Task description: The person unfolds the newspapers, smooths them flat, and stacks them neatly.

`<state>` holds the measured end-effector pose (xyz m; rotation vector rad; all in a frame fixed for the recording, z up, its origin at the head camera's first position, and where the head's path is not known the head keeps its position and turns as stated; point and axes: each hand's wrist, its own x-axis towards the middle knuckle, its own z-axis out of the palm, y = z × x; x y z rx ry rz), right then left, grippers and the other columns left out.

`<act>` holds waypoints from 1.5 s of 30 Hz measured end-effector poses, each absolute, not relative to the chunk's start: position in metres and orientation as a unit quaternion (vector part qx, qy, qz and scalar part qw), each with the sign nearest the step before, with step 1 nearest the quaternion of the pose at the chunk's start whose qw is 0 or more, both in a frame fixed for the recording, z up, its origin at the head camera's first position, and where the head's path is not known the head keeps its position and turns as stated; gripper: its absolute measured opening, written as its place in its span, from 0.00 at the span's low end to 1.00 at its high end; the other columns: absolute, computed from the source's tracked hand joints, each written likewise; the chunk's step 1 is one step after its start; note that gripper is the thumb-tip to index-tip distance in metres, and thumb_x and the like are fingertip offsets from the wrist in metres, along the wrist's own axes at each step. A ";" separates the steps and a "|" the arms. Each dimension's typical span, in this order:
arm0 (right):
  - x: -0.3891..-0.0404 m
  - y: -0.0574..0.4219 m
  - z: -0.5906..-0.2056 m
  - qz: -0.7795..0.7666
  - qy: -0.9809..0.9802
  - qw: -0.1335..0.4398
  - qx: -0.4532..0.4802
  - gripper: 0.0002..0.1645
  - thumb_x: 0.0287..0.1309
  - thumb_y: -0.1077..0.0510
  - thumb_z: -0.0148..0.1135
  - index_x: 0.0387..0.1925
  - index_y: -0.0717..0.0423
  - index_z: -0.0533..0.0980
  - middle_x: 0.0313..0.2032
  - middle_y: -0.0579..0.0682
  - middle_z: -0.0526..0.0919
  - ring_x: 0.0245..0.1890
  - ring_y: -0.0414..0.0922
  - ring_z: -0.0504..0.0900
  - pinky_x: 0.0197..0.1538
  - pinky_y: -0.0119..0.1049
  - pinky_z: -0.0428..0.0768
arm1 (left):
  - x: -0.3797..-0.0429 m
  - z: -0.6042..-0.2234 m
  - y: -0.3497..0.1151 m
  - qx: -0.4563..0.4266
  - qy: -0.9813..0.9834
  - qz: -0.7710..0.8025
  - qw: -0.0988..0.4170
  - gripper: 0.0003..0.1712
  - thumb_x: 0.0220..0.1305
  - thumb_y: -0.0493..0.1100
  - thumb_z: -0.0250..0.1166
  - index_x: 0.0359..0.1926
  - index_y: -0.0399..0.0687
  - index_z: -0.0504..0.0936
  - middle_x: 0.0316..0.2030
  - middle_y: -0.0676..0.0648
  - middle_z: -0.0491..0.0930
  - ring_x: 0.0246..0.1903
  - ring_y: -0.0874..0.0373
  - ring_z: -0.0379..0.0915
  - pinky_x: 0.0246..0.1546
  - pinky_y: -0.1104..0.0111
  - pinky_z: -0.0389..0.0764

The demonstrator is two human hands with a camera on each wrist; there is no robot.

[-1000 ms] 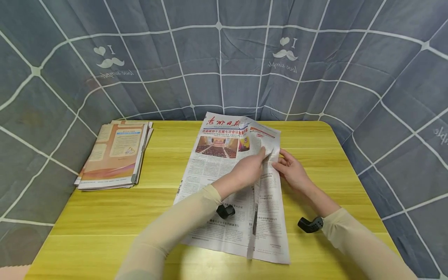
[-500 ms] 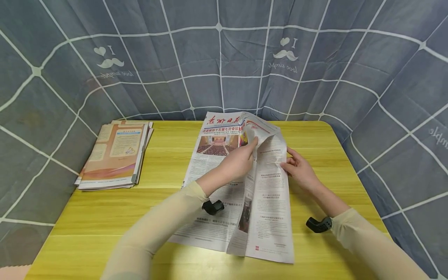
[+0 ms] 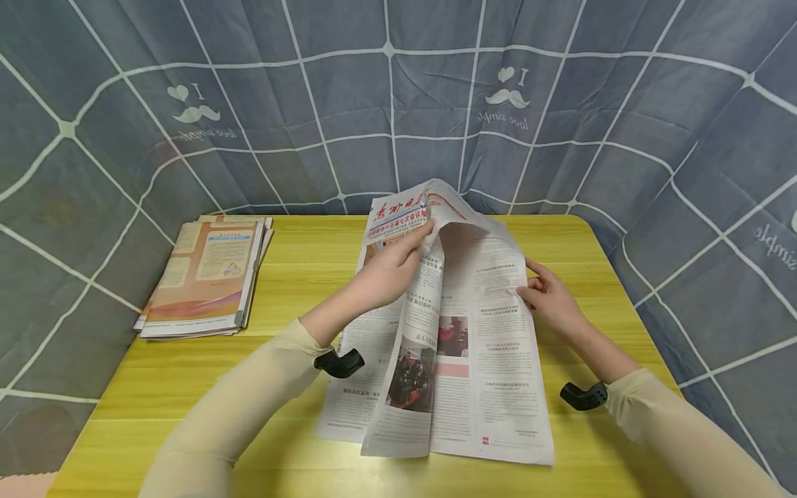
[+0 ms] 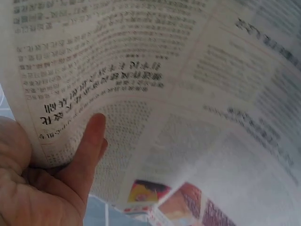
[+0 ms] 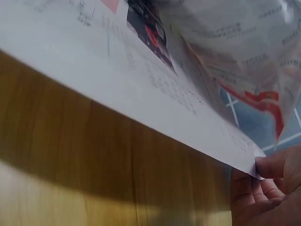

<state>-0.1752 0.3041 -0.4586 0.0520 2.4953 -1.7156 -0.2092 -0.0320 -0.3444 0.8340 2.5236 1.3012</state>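
One Chinese newspaper [image 3: 461,311] stretches between the left hand [image 3: 389,270], gripping a lifted, curling page [image 3: 417,328], and the right hand [image 3: 554,299], thumb [image 5: 273,165] and fingers [image 5: 243,194] pinching the outer edge [image 3: 538,373]; stacked printed papers [image 3: 202,280] lie well left of both.

bright head view, wide-angle stretch at edges, glare on table [image 3: 330,477] nr front, wrist pics dimmer w/ blurry newsprint [image 4: 155,103]

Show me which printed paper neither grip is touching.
The orange-topped stack on the left side of the table. The newspaper differs: the left grip and right grip both hold it.
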 end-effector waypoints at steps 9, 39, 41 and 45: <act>-0.172 0.325 -0.454 -0.540 0.840 0.050 0.011 0.43 0.76 0.64 0.53 0.82 0.58 0.44 0.46 0.68 0.76 0.34 0.43 0.76 0.37 0.29 0.78 | -0.205 -0.331 -0.077 0.270 0.812 0.508 0.095 0.30 0.84 0.47 0.42 0.82 0.60 0.52 0.80 0.54 0.49 0.75 0.58 0.51 0.69 0.57 0.62; -0.151 0.387 -0.436 -0.400 0.912 0.062 0.067 0.44 0.78 0.55 0.53 0.82 0.60 0.42 0.48 0.65 0.75 0.37 0.50 0.77 0.29 0.35 0.74 | -0.206 -0.320 -0.185 0.176 0.803 0.565 0.073 0.32 0.84 0.50 0.41 0.83 0.56 0.47 0.69 0.37 0.63 0.56 0.45 0.72 0.45 0.70 0.81; -0.150 0.391 -0.437 -0.389 0.917 0.061 0.063 0.44 0.78 0.55 0.53 0.82 0.61 0.42 0.47 0.64 0.75 0.36 0.49 0.77 0.28 0.36 0.73 | -0.206 -0.323 -0.194 0.172 0.807 0.560 0.073 0.33 0.84 0.51 0.41 0.83 0.56 0.46 0.69 0.36 0.63 0.55 0.46 0.73 0.44 0.70 0.81; -0.147 0.402 -0.439 -0.357 0.931 0.053 0.058 0.43 0.78 0.55 0.52 0.81 0.64 0.44 0.46 0.63 0.74 0.34 0.49 0.74 0.27 0.36 0.72 | -0.208 -0.330 -0.209 0.168 0.810 0.556 0.080 0.34 0.84 0.52 0.41 0.83 0.56 0.44 0.67 0.34 0.65 0.54 0.48 0.74 0.43 0.69 0.82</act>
